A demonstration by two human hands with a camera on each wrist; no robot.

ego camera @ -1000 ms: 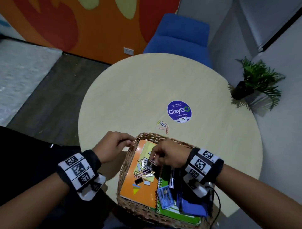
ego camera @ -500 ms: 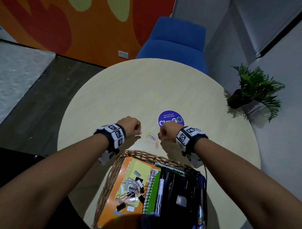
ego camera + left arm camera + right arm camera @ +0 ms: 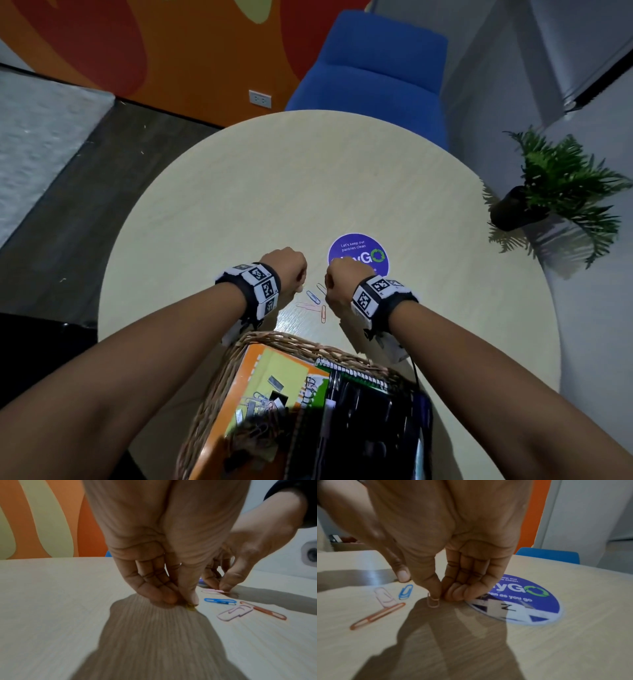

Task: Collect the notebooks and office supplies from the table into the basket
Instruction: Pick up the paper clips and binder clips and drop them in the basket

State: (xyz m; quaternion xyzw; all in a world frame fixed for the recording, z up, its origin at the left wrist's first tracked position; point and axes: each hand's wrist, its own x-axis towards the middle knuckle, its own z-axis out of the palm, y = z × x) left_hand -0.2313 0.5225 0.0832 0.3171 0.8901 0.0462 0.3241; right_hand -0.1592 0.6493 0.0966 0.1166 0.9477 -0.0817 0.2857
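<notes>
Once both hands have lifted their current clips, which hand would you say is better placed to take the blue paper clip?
Probably the left hand: the blue paper clip lies just beside its fingertips, nearer than to the right hand.

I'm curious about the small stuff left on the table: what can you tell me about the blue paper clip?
The blue paper clip is a small loop of bent wire with a bright blue coating. It lies flat on the pale wood-look table, between the left hand and the right hand. Neither hand touches it. A pale pink clip and an orange clip lie close beside it.
</notes>
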